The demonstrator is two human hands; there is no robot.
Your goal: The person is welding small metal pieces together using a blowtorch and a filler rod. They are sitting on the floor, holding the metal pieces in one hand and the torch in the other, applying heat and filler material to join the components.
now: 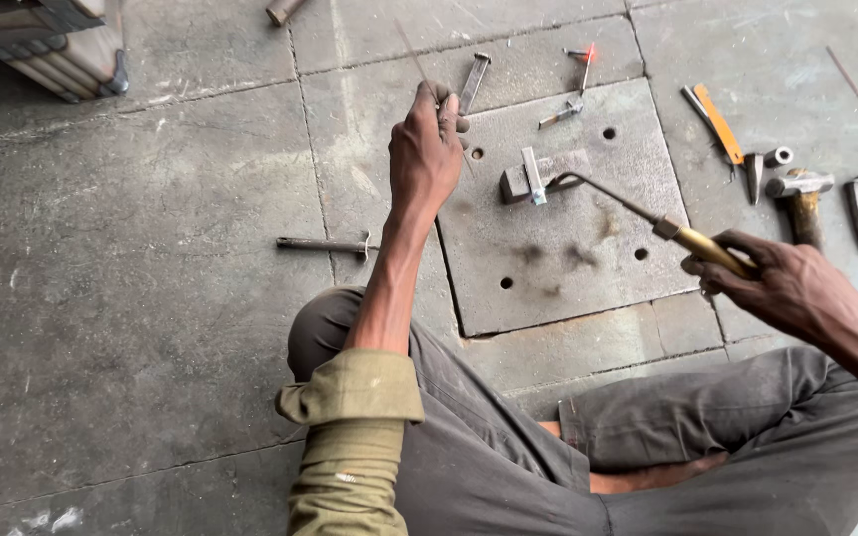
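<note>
Right hand [782, 286] closed around the brass handle of a gas torch [647, 216], whose thin bent tip ends at a small metal piece [533, 177] lying on a grey block [538, 179], ahead of and between the 2 hands. Left hand [427, 149], further out, pinches a thin filler rod [417, 62] that rises beyond the fingers; its lower end cannot be traced. Risk, as judged: the piece looks unclamped on the steel plate [568, 268], so a nudge from the tip could shift it, and the knees sit near the heat.
</note>
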